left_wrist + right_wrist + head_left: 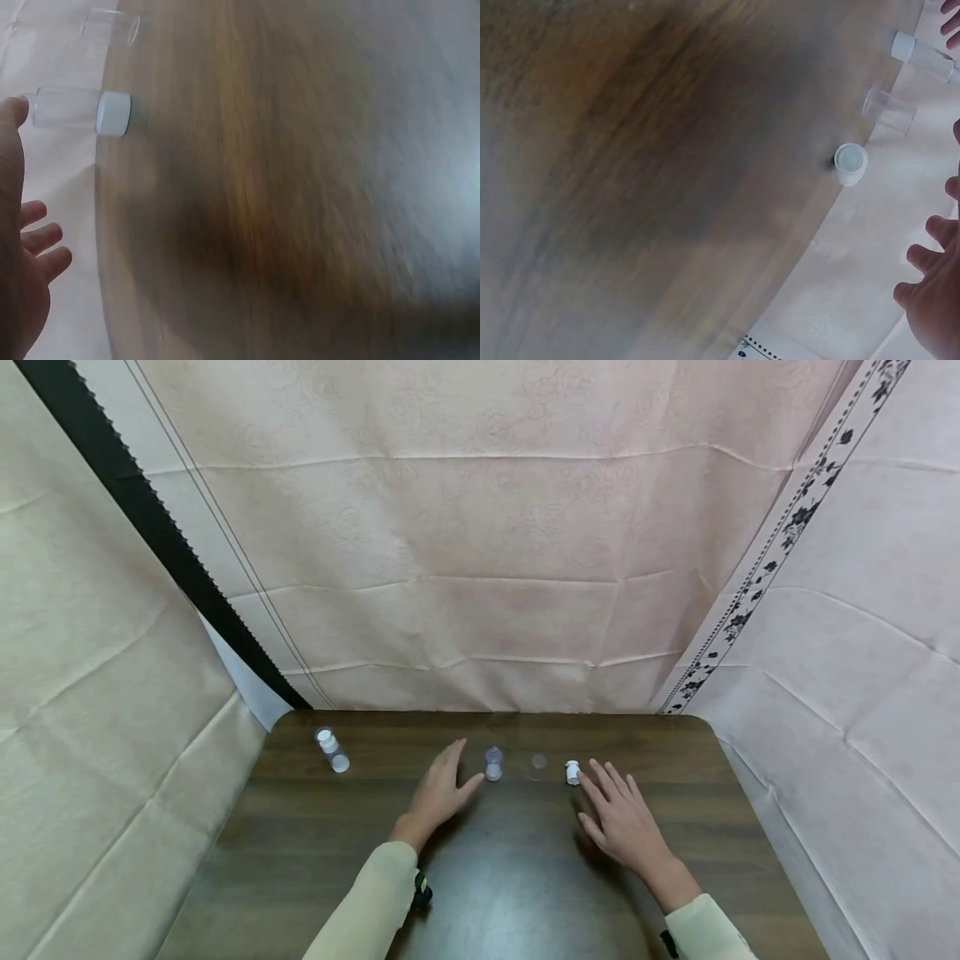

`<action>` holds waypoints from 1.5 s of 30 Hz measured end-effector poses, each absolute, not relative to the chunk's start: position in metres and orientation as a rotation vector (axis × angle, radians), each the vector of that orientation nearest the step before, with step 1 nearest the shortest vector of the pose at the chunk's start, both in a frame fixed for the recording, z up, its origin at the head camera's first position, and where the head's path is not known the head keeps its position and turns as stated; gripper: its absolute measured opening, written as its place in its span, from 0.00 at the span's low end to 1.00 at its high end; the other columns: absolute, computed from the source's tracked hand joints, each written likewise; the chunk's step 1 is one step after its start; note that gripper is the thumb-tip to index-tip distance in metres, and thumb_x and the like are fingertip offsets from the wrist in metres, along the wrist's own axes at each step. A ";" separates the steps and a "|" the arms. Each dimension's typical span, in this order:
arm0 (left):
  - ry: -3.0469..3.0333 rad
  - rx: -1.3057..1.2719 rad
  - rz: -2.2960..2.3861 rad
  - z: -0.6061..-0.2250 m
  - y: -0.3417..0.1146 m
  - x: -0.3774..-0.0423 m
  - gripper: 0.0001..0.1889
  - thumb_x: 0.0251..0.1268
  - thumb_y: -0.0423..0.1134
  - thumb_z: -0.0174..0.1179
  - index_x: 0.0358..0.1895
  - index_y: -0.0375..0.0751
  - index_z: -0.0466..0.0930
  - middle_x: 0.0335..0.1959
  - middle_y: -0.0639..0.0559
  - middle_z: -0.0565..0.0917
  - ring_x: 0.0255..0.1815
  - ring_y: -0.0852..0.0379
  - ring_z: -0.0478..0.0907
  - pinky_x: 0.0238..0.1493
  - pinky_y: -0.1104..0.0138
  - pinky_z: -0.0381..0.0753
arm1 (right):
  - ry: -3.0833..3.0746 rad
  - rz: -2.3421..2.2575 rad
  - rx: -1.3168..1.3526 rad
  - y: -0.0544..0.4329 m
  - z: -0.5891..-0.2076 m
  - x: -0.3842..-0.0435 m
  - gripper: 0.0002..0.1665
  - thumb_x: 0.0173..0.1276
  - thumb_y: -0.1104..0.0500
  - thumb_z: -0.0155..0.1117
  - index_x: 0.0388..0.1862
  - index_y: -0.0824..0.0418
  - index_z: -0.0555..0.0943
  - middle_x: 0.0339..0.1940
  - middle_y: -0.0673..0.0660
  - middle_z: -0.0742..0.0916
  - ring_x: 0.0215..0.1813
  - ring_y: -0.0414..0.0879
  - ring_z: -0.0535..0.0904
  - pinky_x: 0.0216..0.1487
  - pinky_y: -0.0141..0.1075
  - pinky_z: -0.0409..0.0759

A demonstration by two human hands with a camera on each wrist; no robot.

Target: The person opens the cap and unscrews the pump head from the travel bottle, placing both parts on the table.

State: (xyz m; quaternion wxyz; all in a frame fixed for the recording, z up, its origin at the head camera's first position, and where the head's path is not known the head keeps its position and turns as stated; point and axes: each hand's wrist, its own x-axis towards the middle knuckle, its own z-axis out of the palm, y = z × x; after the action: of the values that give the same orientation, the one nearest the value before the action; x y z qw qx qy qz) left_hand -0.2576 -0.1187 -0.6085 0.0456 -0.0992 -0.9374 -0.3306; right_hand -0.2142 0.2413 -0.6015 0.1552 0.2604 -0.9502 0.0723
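My left hand [442,789] rests flat and open on the dark wooden table [510,877], its thumb just short of a small clear vial [492,764] whose white cap faces the tabletop. The left wrist view shows that vial [82,111] beside my left hand [26,255], with an uncapped clear vial [111,28] past it. My right hand [618,818] also lies open, fingertips close to a small white cap [572,772]. Between cap and capped vial stands the uncapped vial [537,765]. In the right wrist view the cap [850,163], the uncapped vial [889,110], the capped vial [924,54] and my right hand [934,292] appear.
Another small clear vial with white ends [332,750] sits near the table's far left corner. Pale cloth curtains [480,568] enclose the table at the back and both sides. Both wrist views are blurred.
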 end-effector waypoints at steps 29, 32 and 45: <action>-2.863 -0.306 -0.391 -0.588 -0.213 -0.212 0.43 0.71 0.60 0.62 0.82 0.47 0.57 0.81 0.34 0.60 0.81 0.32 0.57 0.76 0.35 0.59 | -2.693 0.254 0.947 0.177 -0.584 -0.214 0.42 0.73 0.44 0.66 0.81 0.54 0.65 0.81 0.63 0.68 0.79 0.64 0.66 0.74 0.67 0.64; -2.887 -0.285 -0.366 -0.587 -0.220 -0.209 0.45 0.71 0.61 0.61 0.83 0.47 0.54 0.82 0.33 0.58 0.81 0.31 0.55 0.76 0.34 0.56 | -2.670 0.261 0.969 0.168 -0.583 -0.215 0.43 0.72 0.44 0.67 0.81 0.54 0.66 0.81 0.62 0.68 0.79 0.63 0.66 0.74 0.66 0.65; -2.574 -0.259 -0.379 -0.600 -0.271 -0.192 0.43 0.62 0.50 0.71 0.75 0.30 0.66 0.70 0.26 0.72 0.70 0.29 0.71 0.67 0.36 0.71 | -2.571 0.256 1.152 0.125 -0.569 -0.216 0.40 0.75 0.42 0.60 0.82 0.53 0.64 0.82 0.59 0.68 0.81 0.60 0.64 0.75 0.62 0.65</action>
State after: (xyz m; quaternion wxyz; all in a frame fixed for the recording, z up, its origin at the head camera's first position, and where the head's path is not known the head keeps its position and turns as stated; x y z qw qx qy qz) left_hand -0.1922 -0.2710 -0.5996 0.2602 -0.0957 -0.9505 -0.1400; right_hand -0.2161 0.1252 -0.5695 0.1558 0.4022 -0.8978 0.0895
